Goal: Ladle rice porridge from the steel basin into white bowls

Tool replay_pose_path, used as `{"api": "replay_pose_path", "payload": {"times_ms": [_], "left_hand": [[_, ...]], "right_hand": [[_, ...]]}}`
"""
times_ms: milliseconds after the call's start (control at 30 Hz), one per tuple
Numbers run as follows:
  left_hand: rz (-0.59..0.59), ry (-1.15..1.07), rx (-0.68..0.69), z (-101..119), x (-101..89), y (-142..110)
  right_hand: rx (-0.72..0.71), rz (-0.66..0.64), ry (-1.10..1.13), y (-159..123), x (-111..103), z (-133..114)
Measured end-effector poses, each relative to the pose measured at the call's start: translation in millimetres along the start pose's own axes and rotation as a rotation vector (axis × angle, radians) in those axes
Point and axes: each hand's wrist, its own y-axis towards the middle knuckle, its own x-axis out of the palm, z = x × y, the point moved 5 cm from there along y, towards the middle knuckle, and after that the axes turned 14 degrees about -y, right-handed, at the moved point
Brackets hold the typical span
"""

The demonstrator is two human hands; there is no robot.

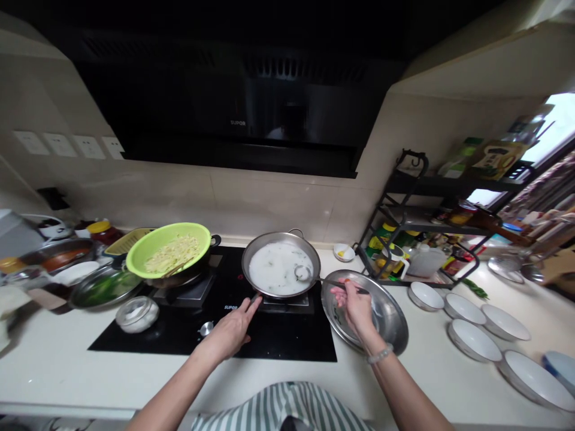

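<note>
While my left hand (231, 332) steadies the pan (281, 264) by clasping its handle (256, 297), my right hand (354, 304) grips the ladle (314, 277) dipped into the pan's white liquid.

Person seen from above. Both forearms are bare, with no sleeves reaching into view. The left hand (231, 332) wears no ring, watch or band that can be made out. The right hand (357, 305) shows a small reddish mark near the fingertips, too small to identify. The right wrist carries a bracelet (380, 354) of pale, translucent round beads, worn snugly. At the lower edge, the torso is covered by a garment (283, 410) with green and white stripes that fan outward; whether it is an apron or a shirt cannot be told.
</note>
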Motion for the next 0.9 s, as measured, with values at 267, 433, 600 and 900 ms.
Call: {"api": "replay_pose_path", "payload": {"times_ms": [267,433,600,900], "left_hand": [[0.007,0.003,0.006,1.6,-1.3,-0.8],[0.003,-0.001,0.015,3.7,-2.8,-2.5],[-0.005,-0.004,0.021,6.5,-5.1,-4.6],[0.004,-0.008,0.024,4.6,-4.3,-3.3]], "right_hand": [[-0.007,-0.015,-0.020,0.1,-3.3,5.0],[0.012,-0.024,-0.026,-0.8,-4.7,6.8],[0.022,-0.013,-0.015,-3.4,-8.2,5.0],[0.048,0.022,0.013,-10.5,-28.5,-7.3]]}}
